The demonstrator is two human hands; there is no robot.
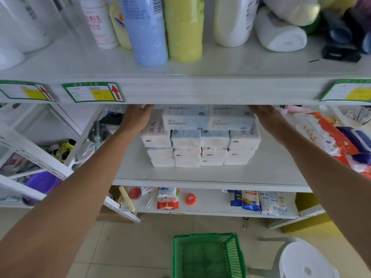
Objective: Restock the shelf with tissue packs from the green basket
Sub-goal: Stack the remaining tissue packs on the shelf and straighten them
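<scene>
A white metal shelving unit (200,93) fills the view, its middle white shelf board (271,169) holding a stack of white and pale blue plastic-wrapped tissue packs (200,147), three layers deep in four columns, with two more pale blue packs (208,119) laid lengthwise on top. Both bare forearms reach in from the near corners. The left hand (136,117) lies flat against the left end of the top packs, fingers stretched far under the upper shelf edge; the right hand (267,117) presses the right end the same way, so the pair of packs is squeezed between the two palms. The fingertips of both hands are hidden behind the shelf lip.

On the tiled floor, near and centre, stands the green plastic lattice basket (234,255); no packs show inside it. Just right of it is a white round plastic stool (305,263).

On the top shelf stand a tall pale blue bottle (146,33) and a yellow-green bottle (184,31), touching side by side. Green-bordered price labels with red arrows (93,92) are stuck on the shelf edge. Left of the stack a dark bristle hairbrush (98,131) stands upright.
</scene>
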